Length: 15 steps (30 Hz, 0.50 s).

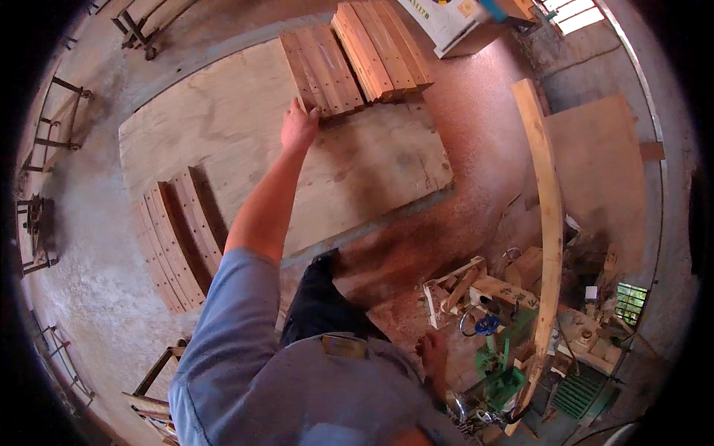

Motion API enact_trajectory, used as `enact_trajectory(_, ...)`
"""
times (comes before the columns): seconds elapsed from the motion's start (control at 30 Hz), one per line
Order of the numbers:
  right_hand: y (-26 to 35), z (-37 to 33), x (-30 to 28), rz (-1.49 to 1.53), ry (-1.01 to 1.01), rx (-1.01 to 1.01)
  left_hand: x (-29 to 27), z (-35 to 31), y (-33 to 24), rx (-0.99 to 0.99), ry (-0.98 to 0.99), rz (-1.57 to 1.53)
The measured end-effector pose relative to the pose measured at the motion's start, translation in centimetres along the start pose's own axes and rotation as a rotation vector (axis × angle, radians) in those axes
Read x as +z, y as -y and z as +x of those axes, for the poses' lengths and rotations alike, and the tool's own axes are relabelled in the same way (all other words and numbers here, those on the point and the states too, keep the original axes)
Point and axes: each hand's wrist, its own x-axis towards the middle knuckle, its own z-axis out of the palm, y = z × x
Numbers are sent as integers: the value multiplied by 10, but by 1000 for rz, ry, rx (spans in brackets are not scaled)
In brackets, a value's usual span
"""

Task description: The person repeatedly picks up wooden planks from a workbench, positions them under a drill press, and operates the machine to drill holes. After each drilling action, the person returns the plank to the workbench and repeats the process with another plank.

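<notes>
My left hand [299, 128] reaches forward to the near left corner of a row of reddish-brown wooden planks [321, 70]. Its fingers and thumb close around the end of the outermost plank. The planks lie side by side on a pale plywood sheet [216, 123] and have small dark holes near their ends. Beside them, to the right, is a taller stack of similar planks [381, 52]. My right hand [433, 364] hangs low at my side, near a green machine, its fingers loosely apart with nothing visible in them.
More drilled planks [178, 241] lie left of my arm. At right, a long pale beam [547, 193] stretches past the green machine [502, 364] with a blue handwheel [487, 325] and wood offcuts [506, 290]. A white cabinet [454, 26] stands far right; metal frames [63, 115] line the left.
</notes>
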Motion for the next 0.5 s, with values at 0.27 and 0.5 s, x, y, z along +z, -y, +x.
enact_trajectory(0.27, -12, -13, 7, 67, 11, 137, 3, -8, -16, 97, 98, 355)
enact_trajectory(0.5, -4, 13, 3, 124, -22, 52, 17, 21, 31, 89, 77, 94)
